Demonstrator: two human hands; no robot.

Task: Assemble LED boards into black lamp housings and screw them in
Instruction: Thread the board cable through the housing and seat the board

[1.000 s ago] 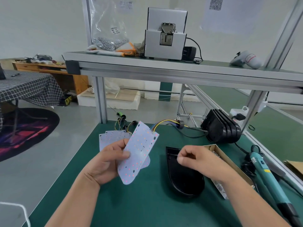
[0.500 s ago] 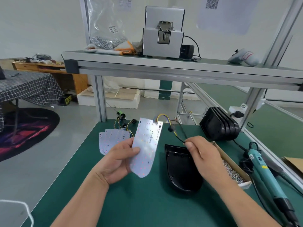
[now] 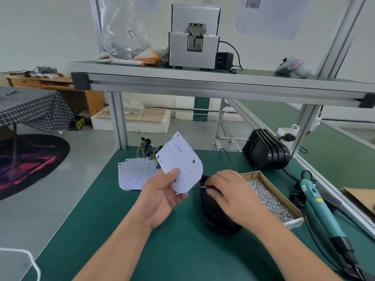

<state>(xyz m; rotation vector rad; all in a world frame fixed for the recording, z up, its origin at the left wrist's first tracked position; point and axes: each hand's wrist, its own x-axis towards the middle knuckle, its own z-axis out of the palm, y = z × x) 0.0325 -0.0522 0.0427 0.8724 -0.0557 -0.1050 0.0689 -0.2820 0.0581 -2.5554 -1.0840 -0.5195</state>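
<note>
Currently: my left hand (image 3: 162, 196) pinches LED board (image 3: 180, 163), raised just above it; my right hand (image 3: 227, 189) pinches apparently its lead (image 3: 199, 187) over black housing (image 3: 215, 213) beneath. Risk, I judge: lead trapped under board when seated.

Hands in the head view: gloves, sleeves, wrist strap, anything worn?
Nothing worn that shows. The left hand and right hand are bare: no gloves, rings or watch. The forearms are bare down to the frame edge, with no sleeves, wrist strap or cable on them.
</note>
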